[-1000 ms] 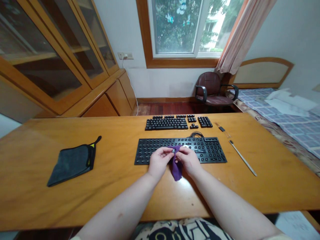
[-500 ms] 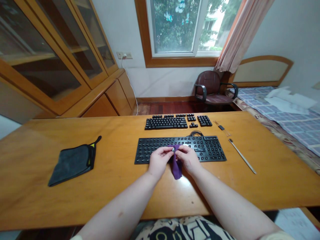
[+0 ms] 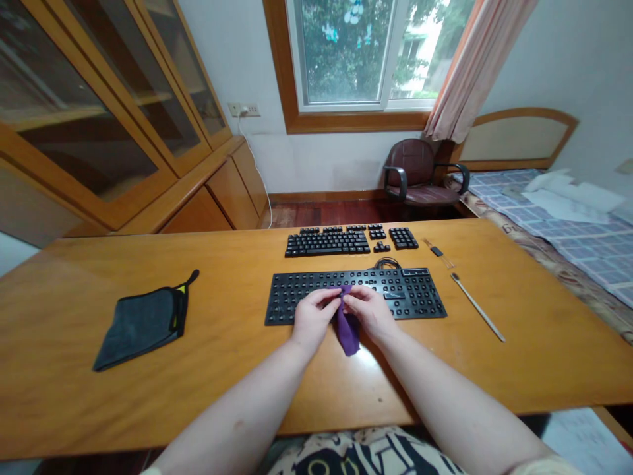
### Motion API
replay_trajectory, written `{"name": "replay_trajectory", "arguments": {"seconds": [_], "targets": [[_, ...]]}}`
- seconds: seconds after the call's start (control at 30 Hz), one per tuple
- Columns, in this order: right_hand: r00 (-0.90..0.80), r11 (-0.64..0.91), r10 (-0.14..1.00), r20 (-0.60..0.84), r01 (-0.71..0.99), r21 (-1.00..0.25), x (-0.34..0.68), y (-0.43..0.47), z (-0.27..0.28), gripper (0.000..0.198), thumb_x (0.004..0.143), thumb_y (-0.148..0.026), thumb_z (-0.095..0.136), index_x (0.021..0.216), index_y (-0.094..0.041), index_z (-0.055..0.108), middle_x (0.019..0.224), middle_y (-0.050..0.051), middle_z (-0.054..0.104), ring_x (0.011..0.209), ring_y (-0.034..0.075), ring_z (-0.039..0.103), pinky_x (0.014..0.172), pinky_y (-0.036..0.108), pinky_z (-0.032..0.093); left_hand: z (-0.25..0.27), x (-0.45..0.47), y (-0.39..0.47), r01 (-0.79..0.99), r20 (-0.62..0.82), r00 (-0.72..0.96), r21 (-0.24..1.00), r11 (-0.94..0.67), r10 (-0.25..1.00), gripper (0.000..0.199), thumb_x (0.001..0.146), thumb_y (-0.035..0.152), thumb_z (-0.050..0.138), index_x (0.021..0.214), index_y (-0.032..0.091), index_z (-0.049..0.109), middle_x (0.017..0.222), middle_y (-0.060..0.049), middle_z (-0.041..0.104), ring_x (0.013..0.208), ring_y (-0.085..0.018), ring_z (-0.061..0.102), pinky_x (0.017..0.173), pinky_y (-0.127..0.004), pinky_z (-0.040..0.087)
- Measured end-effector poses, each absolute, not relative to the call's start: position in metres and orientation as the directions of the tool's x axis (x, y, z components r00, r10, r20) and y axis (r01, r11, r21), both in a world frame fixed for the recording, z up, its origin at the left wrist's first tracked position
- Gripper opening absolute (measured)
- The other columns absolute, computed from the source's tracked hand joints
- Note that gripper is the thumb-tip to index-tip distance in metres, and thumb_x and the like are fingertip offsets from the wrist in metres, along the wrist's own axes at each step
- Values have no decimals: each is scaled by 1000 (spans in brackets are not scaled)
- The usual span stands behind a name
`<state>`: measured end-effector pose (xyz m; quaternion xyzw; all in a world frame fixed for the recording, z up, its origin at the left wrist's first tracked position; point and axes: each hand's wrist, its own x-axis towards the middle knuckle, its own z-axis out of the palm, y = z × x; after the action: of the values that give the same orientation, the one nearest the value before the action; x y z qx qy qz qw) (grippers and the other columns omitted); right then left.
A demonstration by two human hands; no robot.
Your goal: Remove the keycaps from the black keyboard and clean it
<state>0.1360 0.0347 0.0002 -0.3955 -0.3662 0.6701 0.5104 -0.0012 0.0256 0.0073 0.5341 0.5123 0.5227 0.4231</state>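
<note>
My left hand [image 3: 314, 320] and my right hand [image 3: 370, 315] meet over the front edge of a black keyboard [image 3: 285, 298] whose keycaps are off. Both hands are closed, pinching a purple cloth [image 3: 349, 338] between thumbs and fingers. One end of the cloth hangs down toward the desk. A small dark bit shows at the fingertips, too small to name. Behind the keyboard, loose black keycaps [image 3: 326, 245] lie in keyboard order, with the number-pad group [image 3: 403, 238] on the right.
On the wooden desk [image 3: 222, 376], a folded dark grey cloth [image 3: 141, 326] lies at the left. To the right are a thin-handled brush [image 3: 479, 308] and a small wire tool with a dark grip [image 3: 436, 251]. A chair [image 3: 415, 171] stands beyond the desk.
The fingers have shifted slightly on the purple cloth; a small shiny piece visible between the fingertips before is now mostly covered. The view has moved a little.
</note>
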Motion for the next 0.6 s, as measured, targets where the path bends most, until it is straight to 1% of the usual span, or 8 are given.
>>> {"name": "replay_trajectory", "arguments": {"seconds": [0.07,0.13,0.2,0.3,0.4,0.47,0.6], "targets": [[-173,-211,973,-155,-377,-902,136,34,4,24,60,-27,77,82,-18,70,74,1,68,64,13,59,67,27,49,6,-3,26,181,182,-46,968,-171,982,18,71,20,65,88,20,72,93,-5,70,88,-18,64,86,-33,51],[-154,-202,976,-156,-353,-914,137,33,7,23,58,-27,78,78,-18,70,72,1,68,65,14,60,68,28,49,4,-4,25,237,220,-22,949,-208,975,18,72,21,65,88,21,73,93,-5,69,89,-18,64,87,-34,50],[-127,-185,980,-152,-325,-927,138,33,9,20,57,-27,78,74,-17,70,71,1,68,64,14,60,68,29,50,2,-5,25,264,235,-10,938,-224,972,18,73,21,64,89,22,73,93,-5,69,89,-18,63,87,-34,50],[-116,-152,986,-122,-290,-945,140,33,8,17,60,-28,77,72,-17,70,70,1,67,62,13,59,66,27,50,0,-5,25,278,239,-14,934,-226,971,18,73,21,65,88,22,73,92,-5,69,88,-18,63,86,-34,50],[-123,-129,988,-98,-278,-952,141,34,5,16,65,-31,73,67,-16,68,62,-1,63,58,12,57,62,26,49,1,-4,25,268,224,-27,941,-209,974,17,72,22,66,87,22,73,90,-5,69,87,-19,63,86,-35,50],[-124,-137,987,-104,-294,-946,140,35,4,18,66,-34,72,66,-17,68,62,-1,62,57,11,56,62,25,49,4,-3,25,238,197,-39,954,-182,980,16,71,22,66,86,21,73,90,-5,69,87,-19,64,86,-35,50],[-127,-189,980,-155,-322,-928,138,35,7,21,62,-35,75,72,-17,70,68,0,65,61,13,59,65,28,51,9,-2,25,151,130,-62,981,-120,990,17,70,20,65,85,20,73,93,-5,70,89,-19,64,86,-35,50]]}}
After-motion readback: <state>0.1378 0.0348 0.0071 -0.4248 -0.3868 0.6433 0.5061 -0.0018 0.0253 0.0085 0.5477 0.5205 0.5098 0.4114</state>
